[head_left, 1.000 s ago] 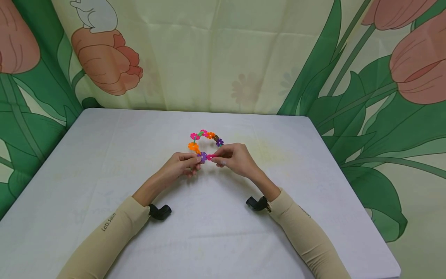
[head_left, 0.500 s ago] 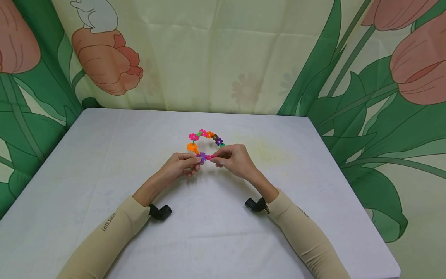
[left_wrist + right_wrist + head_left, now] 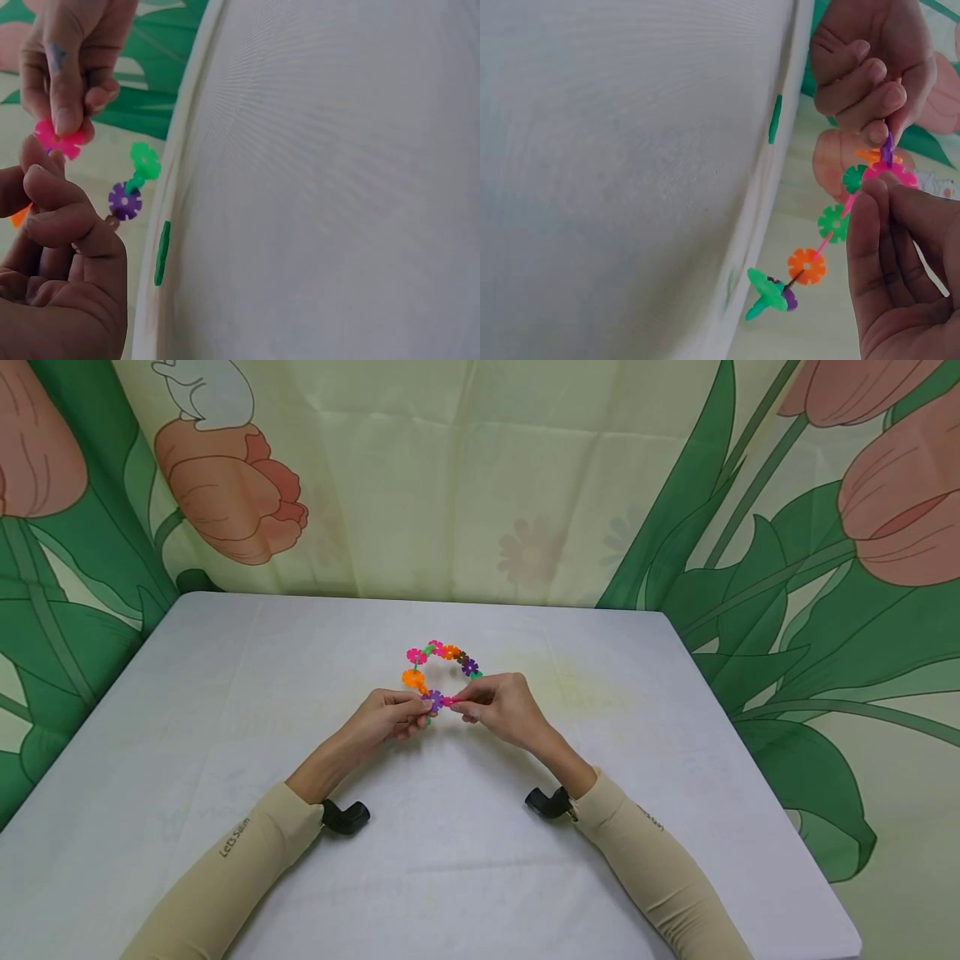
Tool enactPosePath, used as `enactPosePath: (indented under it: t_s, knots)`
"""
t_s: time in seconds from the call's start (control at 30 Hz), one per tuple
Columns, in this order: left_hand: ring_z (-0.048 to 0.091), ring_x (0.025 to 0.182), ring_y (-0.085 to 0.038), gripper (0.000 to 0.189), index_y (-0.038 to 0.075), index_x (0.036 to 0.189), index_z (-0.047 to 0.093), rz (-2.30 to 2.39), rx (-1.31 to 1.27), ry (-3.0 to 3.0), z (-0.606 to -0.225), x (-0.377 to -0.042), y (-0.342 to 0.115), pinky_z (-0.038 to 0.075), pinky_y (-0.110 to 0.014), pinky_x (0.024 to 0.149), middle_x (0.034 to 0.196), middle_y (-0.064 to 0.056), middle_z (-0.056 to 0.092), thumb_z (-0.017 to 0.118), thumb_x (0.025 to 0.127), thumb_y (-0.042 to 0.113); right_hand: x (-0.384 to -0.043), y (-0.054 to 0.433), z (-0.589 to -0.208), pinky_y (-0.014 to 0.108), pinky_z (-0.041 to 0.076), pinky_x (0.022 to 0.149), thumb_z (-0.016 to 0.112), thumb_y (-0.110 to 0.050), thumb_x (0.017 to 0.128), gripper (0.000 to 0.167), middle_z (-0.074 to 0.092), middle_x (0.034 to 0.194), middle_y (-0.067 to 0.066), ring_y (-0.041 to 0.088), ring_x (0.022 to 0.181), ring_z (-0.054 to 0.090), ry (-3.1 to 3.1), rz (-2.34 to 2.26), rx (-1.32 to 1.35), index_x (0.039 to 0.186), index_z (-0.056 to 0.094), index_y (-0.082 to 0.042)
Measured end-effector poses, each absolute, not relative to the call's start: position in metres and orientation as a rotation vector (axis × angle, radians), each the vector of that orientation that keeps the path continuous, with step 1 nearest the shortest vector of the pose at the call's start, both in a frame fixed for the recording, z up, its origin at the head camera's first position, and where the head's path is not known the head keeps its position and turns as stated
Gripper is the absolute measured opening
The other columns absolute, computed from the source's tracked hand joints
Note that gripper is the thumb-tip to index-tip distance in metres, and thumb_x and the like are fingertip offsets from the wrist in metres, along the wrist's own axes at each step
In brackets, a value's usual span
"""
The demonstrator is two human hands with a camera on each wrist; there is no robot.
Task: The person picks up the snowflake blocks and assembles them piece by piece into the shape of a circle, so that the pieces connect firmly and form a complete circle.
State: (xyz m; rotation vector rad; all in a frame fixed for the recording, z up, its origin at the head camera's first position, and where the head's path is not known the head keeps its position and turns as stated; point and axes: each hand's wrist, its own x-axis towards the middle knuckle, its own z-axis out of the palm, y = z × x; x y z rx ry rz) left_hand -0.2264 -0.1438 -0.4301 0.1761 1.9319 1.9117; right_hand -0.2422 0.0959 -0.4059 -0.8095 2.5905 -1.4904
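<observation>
A curved chain of notched, flower-shaped plastic discs, in pink, green, orange, brown and purple, hangs between the two hands over the table. My left hand [image 3: 397,712] pinches the purple disc [image 3: 434,700] at one end. A pink disc [image 3: 891,177], edge-on in the head view, is pinched between thumb and finger of my right hand [image 3: 501,703]. Purple and pink meet between the fingertips; how far they interlock is hidden. An orange disc [image 3: 413,678] follows the purple one. At the chain's other end is a green disc [image 3: 145,160], near the right fingers.
A white cloth covers the table [image 3: 225,693]. A flat green piece [image 3: 163,253] shows edge-on beside the hands in the wrist views. Behind the table hangs a curtain [image 3: 450,485] printed with tulips and a rabbit. A black wrist camera [image 3: 345,817] sticks out from each sleeve.
Both hands have shifted slightly toward the body and left, carrying the chain with them. A bit of green has come into sight below the left fingers. Both pinches stay the same.
</observation>
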Motion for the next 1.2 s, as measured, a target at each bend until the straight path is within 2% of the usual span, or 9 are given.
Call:
enactPosePath:
  t_s: [0.13,0.3,0.37,0.57,0.7,0.83,0.97,1.2]
  knots:
    - [0.054,0.069,-0.009,0.031,-0.011,0.109,0.07,1.911,0.154,1.929,-0.431,-0.227,-0.143,0.043,-0.018,0.061,0.075,0.004,0.066,0.064,0.106,0.02,-0.241,0.094,-0.408,0.023,0.06,0.065,0.083,-0.008,0.09,0.005,0.079,0.083,0.019,0.03,0.07,0.076,2.596,-1.488,-0.815,0.093,0.083,-0.003]
    - [0.054,0.068,-0.009,0.032,-0.011,0.109,0.069,1.908,0.124,1.934,-0.433,-0.228,-0.142,0.043,-0.018,0.061,0.075,0.005,0.067,0.063,0.106,0.02,-0.239,0.091,-0.408,0.022,0.058,0.063,0.083,-0.008,0.09,0.004,0.078,0.078,0.011,0.018,0.066,0.073,2.629,-1.474,-0.822,0.092,0.083,-0.004]
    - [0.054,0.069,-0.009,0.033,-0.011,0.11,0.069,1.909,0.118,1.938,-0.433,-0.228,-0.142,0.043,-0.018,0.061,0.075,0.005,0.067,0.064,0.106,0.022,-0.24,0.091,-0.408,0.022,0.058,0.064,0.083,-0.008,0.09,0.005,0.079,0.079,0.012,0.016,0.066,0.073,2.641,-1.474,-0.823,0.093,0.083,-0.004]
    - [0.055,0.069,-0.009,0.034,-0.009,0.108,0.068,1.93,0.109,1.92,-0.434,-0.229,-0.143,0.045,-0.018,0.062,0.078,0.003,0.066,0.061,0.108,0.024,-0.241,0.089,-0.41,0.021,0.06,0.068,0.083,-0.008,0.091,0.008,0.08,0.083,0.013,0.017,0.069,0.076,2.656,-1.511,-0.812,0.096,0.083,-0.003]
    - [0.056,0.07,-0.009,0.035,-0.009,0.111,0.067,1.943,0.089,1.911,-0.433,-0.23,-0.143,0.049,-0.018,0.064,0.079,0.002,0.067,0.059,0.109,0.025,-0.241,0.089,-0.411,0.023,0.062,0.069,0.084,-0.011,0.09,0.016,0.082,0.089,0.013,0.016,0.073,0.078,2.652,-1.509,-0.76,0.104,0.081,-0.002]
    - [0.056,0.07,-0.009,0.038,-0.01,0.116,0.066,1.945,0.077,1.924,-0.43,-0.23,-0.146,0.049,-0.018,0.065,0.079,0.004,0.066,0.059,0.109,0.027,-0.244,0.089,-0.413,0.023,0.06,0.07,0.085,-0.016,0.09,0.024,0.081,0.093,0.011,0.014,0.075,0.076,2.668,-1.365,-0.691,0.11,0.079,-0.002]
    - [0.055,0.07,-0.009,0.039,-0.01,0.119,0.065,1.962,0.077,1.921,-0.428,-0.23,-0.147,0.049,-0.017,0.065,0.08,0.005,0.065,0.059,0.109,0.028,-0.249,0.085,-0.418,0.021,0.057,0.07,0.084,-0.017,0.091,0.023,0.081,0.093,0.009,0.012,0.071,0.073,2.636,-1.222,-0.632,0.11,0.08,-0.004]
    - [0.056,0.07,-0.01,0.028,0.0,0.103,0.068,2.009,0.075,1.886,-0.428,-0.232,-0.148,0.051,-0.018,0.066,0.079,0.003,0.065,0.059,0.109,0.025,-0.258,0.064,-0.428,0.026,0.062,0.062,0.079,-0.011,0.095,0.023,0.08,0.09,0.014,0.012,0.057,0.071,2.428,-1.271,-0.586,0.115,0.078,0.0]
